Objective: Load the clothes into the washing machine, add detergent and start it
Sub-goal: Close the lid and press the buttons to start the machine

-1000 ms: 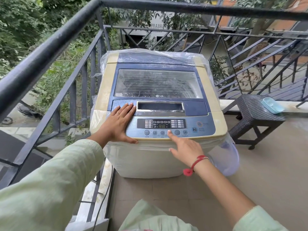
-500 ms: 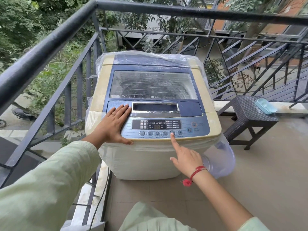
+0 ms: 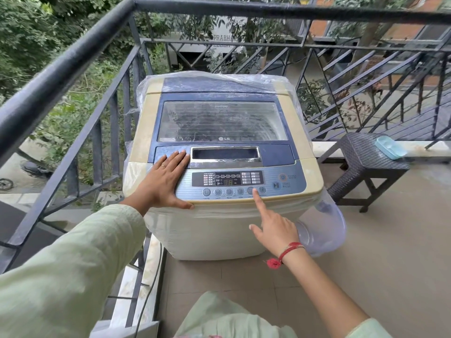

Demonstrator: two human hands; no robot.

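balcony railing flanks the washing machine, lid down; left hand rests flat on its panel, right hand presses 1 straight index finger on a button

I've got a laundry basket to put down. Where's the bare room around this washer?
Widest free patch: the tiled floor between the washing machine and the dark stool. The stool top is bare beside the blue dish. The lid window is free too. Crowded: the control panel, under the left hand and right hand.
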